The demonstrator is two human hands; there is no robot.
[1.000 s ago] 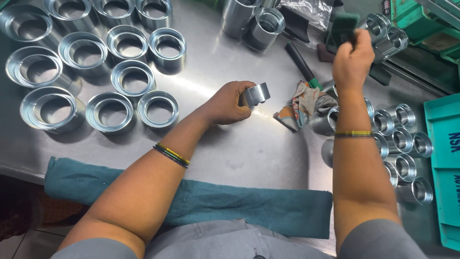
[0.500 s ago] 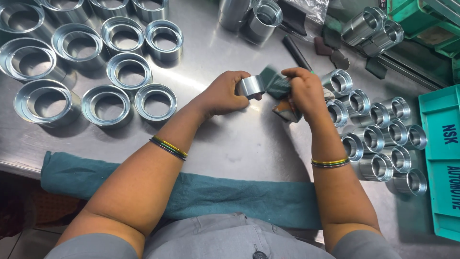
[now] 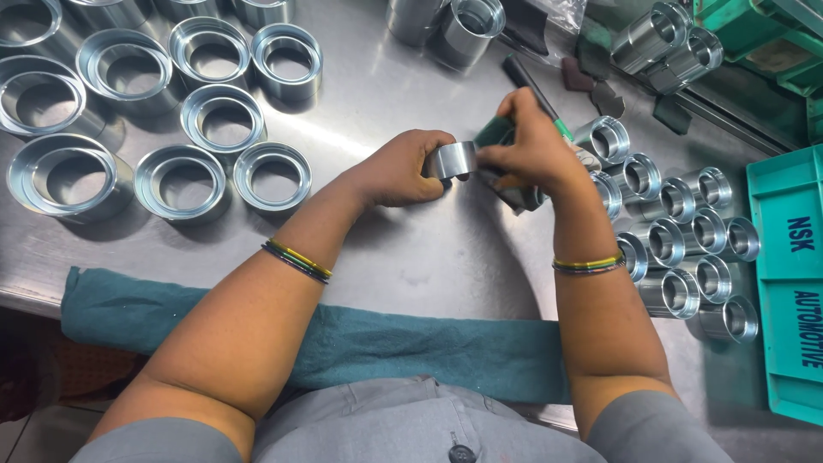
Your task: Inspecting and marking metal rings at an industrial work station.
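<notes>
Now the right hand (image 3: 527,150), raised well above the worktop (image 3: 411,249) a second ago, has come down with a teal cloth (image 3: 495,133) in its closed grip, pressing it against the small steel sleeve (image 3: 453,159) that the left hand (image 3: 399,167) pinches above the worktop; wiping looks under way.

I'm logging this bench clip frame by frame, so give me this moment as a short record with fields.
surface: steel table
left hand: grips a small metal sleeve
right hand: presses a green cloth to the sleeve
left of hands: wide metal rings
right of hands: small metal sleeves in rows
table's near edge: teal towel
far right: teal tray
</notes>
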